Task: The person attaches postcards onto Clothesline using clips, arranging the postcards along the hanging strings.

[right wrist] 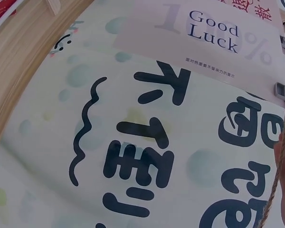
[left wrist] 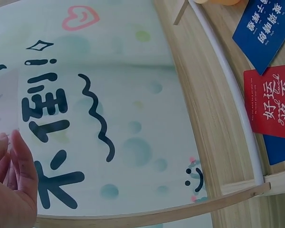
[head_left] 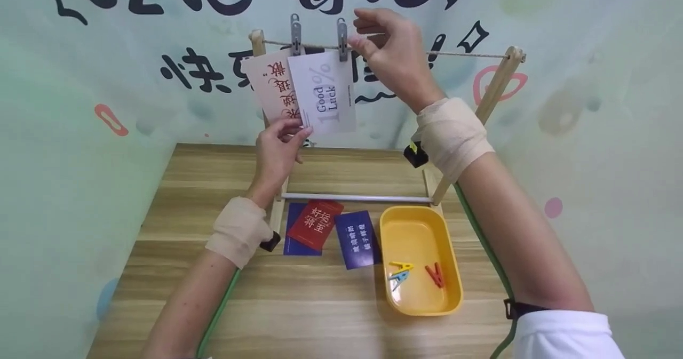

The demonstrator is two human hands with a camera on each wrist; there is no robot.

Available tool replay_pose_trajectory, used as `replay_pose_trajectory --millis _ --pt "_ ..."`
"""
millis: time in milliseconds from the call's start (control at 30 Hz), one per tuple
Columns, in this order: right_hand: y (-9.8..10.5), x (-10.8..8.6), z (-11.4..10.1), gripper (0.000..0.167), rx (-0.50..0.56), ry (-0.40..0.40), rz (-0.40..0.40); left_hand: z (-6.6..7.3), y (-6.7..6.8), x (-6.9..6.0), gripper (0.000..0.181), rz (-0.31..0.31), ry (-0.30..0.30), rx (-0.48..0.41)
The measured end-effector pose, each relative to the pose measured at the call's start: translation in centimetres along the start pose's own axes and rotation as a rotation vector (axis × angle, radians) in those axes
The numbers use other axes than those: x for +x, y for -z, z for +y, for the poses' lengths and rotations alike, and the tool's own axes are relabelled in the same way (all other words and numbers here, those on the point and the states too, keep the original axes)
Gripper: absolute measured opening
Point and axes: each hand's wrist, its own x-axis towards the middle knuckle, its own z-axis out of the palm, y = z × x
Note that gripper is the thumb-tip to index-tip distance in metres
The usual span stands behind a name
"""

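Note:
A white "Good Luck" card [head_left: 325,97] hangs from a twine line [head_left: 464,54], with a grey clip [head_left: 342,39] on its top right edge. My left hand [head_left: 277,151] pinches the card's lower left corner between thumb and fingers; the left wrist view shows these fingertips at the card's edge [left wrist: 4,102]. Just right of that clip, my right hand [head_left: 395,55] is raised beside the line, fingers loosely bent and holding nothing visible. Behind the white card hangs a pink card [head_left: 269,84] with red characters, under a second grey clip [head_left: 295,33].
The twine spans a wooden frame [head_left: 499,84] with a white crossbar [head_left: 357,198] low down. On the table lie a red card [head_left: 316,224] over a blue one, and another blue card [head_left: 357,240]. A yellow tray [head_left: 419,215] holds small coloured clips [head_left: 435,275].

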Motion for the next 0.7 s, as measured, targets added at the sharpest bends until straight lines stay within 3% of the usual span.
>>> replay_pose_trajectory --millis 400,700 --pt "0.4 -1.5 0.6 0.037 -0.042 0.200 0.089 -1.1 -0.3 -1.1 0.027 0.025 0.033 -0.015" --pt "0.1 -4.0 1.8 0.034 -0.008 0.372 0.165 -2.3 -1.9 -3.1 0.025 -0.058 -0.004 0.067"
